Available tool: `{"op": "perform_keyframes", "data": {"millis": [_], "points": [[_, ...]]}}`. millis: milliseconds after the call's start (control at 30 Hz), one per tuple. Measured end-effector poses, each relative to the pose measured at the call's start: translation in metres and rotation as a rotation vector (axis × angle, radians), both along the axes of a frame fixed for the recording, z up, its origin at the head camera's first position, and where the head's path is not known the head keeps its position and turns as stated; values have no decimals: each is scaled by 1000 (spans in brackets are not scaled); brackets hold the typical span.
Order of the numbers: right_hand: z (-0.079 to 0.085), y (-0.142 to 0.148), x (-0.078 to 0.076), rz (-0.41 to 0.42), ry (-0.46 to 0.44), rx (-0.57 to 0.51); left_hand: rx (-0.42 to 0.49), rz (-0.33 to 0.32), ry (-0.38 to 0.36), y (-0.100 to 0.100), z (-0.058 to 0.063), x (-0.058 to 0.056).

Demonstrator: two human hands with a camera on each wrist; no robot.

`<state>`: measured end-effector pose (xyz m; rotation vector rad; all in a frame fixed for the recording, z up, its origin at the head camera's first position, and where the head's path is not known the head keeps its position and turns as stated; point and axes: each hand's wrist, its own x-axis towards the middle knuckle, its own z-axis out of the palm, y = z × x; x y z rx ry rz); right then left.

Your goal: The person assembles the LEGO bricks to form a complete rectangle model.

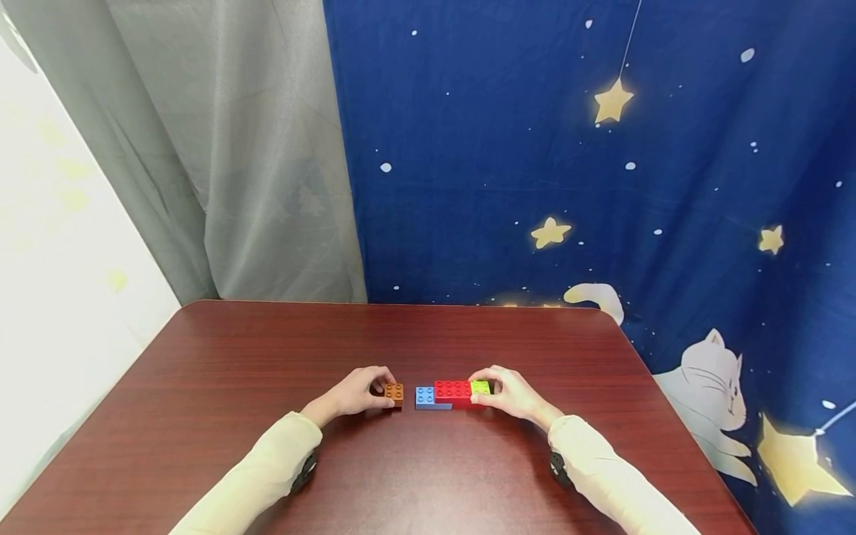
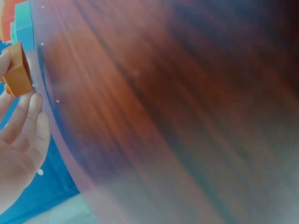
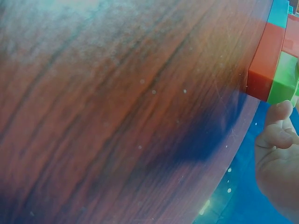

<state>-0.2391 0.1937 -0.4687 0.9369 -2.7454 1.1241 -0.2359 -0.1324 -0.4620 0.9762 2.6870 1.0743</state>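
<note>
My left hand (image 1: 353, 392) pinches an orange toy brick (image 1: 394, 394) between thumb and fingers; in the left wrist view the thumb lies on one side of this brick (image 2: 20, 77). Just right of it, across a small gap, is a joined row of studded bricks. A blue brick (image 1: 424, 398) forms its left end, and a longer red brick (image 1: 452, 391) sits on top in the middle. At the right end a lime green brick (image 1: 480, 387) is stacked on a lower red brick (image 3: 264, 65). My right hand (image 1: 513, 394) grips that green end.
The bricks are near the middle of a dark red wooden table (image 1: 414, 475). Behind it hang a grey curtain (image 1: 281, 163) and a blue curtain (image 1: 468, 148) with stars and a cat. A white surface (image 1: 60, 282) borders the left side.
</note>
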Motion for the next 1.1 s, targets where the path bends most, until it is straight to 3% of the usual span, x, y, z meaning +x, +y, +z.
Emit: {"op": "perform_keyframes", "data": {"millis": [533,1100], "points": [[0,0,0,-8,-19,3,80,-29,56,18,10,2],[-1,1,-1,-9,-20,2,44,7,85,34,12,4]]}}
